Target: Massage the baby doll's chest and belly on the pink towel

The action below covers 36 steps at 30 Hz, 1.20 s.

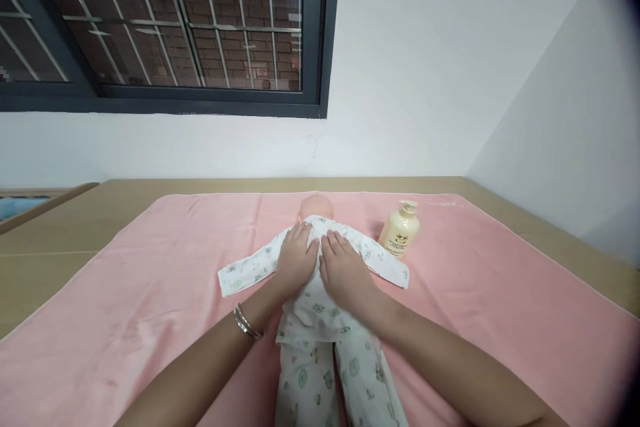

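Note:
A baby doll [317, 205] in white printed pyjamas lies stretched out on a pink mat [190, 247], its bald head at the far end. The sleeves of the long-sleeved top [315, 307] spread to both sides, and the matching trousers [306, 380] reach toward me. My left hand [297, 257] rests flat on the left of the doll's upper body, fingers stretched out. On the right of it lies my right hand [345, 267], also flat with fingers extended. The hands' inner edges nearly meet, and they cover part of the top. No face of the doll shows.
A cream pump bottle [400, 229] stands on the mat right of the doll, close to its right sleeve. The mat covers a tan padded surface [65, 240] against a white wall [400, 113]. A barred window [200, 33] is above at left.

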Each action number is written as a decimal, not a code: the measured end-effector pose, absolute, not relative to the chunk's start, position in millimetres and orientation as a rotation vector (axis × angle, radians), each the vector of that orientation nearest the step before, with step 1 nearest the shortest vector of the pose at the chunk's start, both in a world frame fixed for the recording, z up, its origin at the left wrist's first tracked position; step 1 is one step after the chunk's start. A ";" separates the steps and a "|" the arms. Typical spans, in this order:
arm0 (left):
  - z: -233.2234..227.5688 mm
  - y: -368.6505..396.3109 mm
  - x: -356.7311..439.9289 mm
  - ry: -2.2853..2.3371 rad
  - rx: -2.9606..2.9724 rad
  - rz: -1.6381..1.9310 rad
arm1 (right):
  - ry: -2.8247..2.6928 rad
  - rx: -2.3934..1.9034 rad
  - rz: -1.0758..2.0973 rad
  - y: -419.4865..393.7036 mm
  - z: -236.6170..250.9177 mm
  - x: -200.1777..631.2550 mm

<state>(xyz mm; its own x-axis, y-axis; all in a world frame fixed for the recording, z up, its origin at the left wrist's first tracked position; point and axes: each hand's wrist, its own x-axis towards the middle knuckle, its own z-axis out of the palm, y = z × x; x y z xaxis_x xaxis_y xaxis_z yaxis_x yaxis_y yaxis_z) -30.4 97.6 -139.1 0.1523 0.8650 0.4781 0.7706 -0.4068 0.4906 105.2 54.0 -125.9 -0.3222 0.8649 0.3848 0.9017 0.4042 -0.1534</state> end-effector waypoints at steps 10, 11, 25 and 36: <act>-151.0 99.9 -27.9 1.592 2.239 1.194 | -2.109 -1.534 0.114 86.5 -131.5 120.5; -151.1 99.7 -27.9 1.596 2.237 1.200 | -2.107 -1.532 0.112 86.3 -132.7 120.2; -147.8 97.7 -28.0 1.643 2.260 1.138 | -2.097 -1.522 0.109 84.7 -135.4 119.3; -143.6 96.8 -29.6 1.650 2.242 1.116 | -2.144 -1.633 -0.056 66.3 -129.1 107.9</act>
